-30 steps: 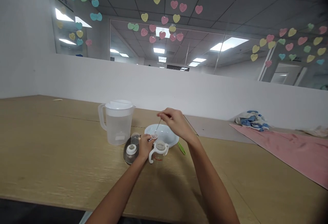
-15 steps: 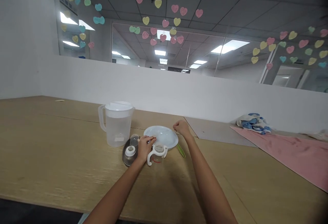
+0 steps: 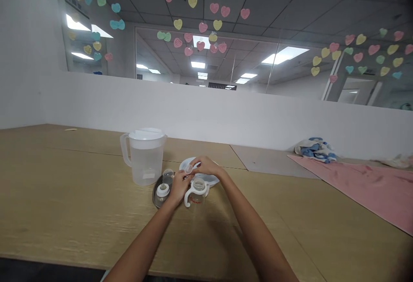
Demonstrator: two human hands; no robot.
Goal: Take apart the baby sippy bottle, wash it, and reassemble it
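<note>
Over the plate, my right hand (image 3: 206, 166) pinches a small clear round cup or lid (image 3: 189, 169). My left hand (image 3: 180, 185) is closed right below it, its fingertips meeting those of the right; what they grip is too small to tell. Just right of my left hand stands an open clear baby bottle (image 3: 197, 194) with a white two-handled holder and red print. A white bottle collar with nipple (image 3: 163, 190) and a clear dome cap (image 3: 168, 176) sit on a dark oval tray (image 3: 155, 200) at the left. The pale plate (image 3: 213, 181) is partly hidden by my right hand.
A lidded translucent pitcher (image 3: 146, 157) stands behind the tray, at the left. To the far right lie a pink cloth (image 3: 351, 187) and a crumpled blue-and-white cloth (image 3: 316, 149). A white wall (image 3: 206, 114) with windows above it closes off the wooden table's back.
My right hand has moved left from the plate's right side to meet my left hand, and the small clear cup now shows between them. The green utensil beside the plate is no longer visible.
</note>
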